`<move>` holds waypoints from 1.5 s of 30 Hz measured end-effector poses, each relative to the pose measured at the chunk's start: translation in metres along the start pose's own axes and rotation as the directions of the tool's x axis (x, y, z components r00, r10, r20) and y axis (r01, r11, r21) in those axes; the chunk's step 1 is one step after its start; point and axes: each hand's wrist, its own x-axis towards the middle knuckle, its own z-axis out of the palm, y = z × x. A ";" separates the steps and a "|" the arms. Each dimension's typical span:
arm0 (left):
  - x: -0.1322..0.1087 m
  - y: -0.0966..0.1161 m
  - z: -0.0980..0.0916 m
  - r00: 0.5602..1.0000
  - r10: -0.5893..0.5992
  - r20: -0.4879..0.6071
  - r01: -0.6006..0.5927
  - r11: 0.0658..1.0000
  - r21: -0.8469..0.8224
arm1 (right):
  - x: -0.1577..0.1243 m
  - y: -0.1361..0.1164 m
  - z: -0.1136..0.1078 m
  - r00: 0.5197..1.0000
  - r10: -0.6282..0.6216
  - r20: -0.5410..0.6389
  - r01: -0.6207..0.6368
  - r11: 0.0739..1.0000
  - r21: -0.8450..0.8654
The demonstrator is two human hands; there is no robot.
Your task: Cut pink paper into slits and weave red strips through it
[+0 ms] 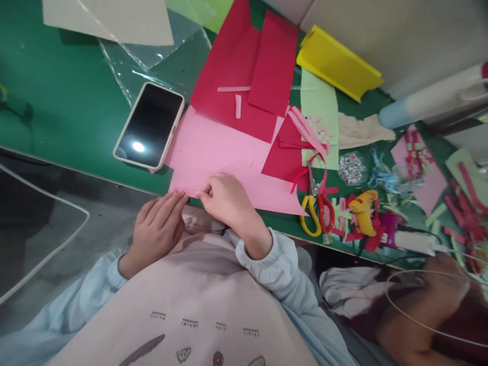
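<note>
A pink paper sheet (213, 152) lies on the green table (68, 96), its near edge at the table's front. My right hand (224, 198) pinches that near edge with curled fingers. My left hand (158, 226) sits just left of it, fingers straight and together, their tips touching the sheet's near corner. Red paper sheets (247, 71) overlap the pink sheet's far side.
A phone (149, 124) lies screen up left of the pink sheet. Scissors with yellow and red handles (316, 208), a yellow glue gun (364, 208), paper strips and scraps crowd the right. Folded yellow paper (337, 63) lies at the back. Another person's arm (423, 310) shows lower right.
</note>
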 end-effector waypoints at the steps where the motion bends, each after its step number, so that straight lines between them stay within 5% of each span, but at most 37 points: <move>1: 0.000 0.001 0.001 1.000 -0.001 0.005 0.001 1.000 0.009 | 0.000 0.000 0.000 1.000 0.007 -0.003 -0.007 1.000 0.000; 10: 0.000 0.003 0.001 1.000 0.019 0.011 -0.020 0.995 0.093 | -0.008 0.004 -0.004 0.999 0.041 -0.005 -0.041 0.999 -0.011; 21: 0.005 0.005 -0.005 0.993 0.045 0.106 -0.062 0.985 0.162 | -0.047 0.037 -0.017 0.986 0.157 -0.055 -0.155 0.987 0.044; 45: 0.021 0.007 -0.012 0.971 0.170 0.171 -0.218 0.922 0.320 | -0.040 0.034 -0.019 0.986 0.169 0.004 -0.169 0.985 -0.048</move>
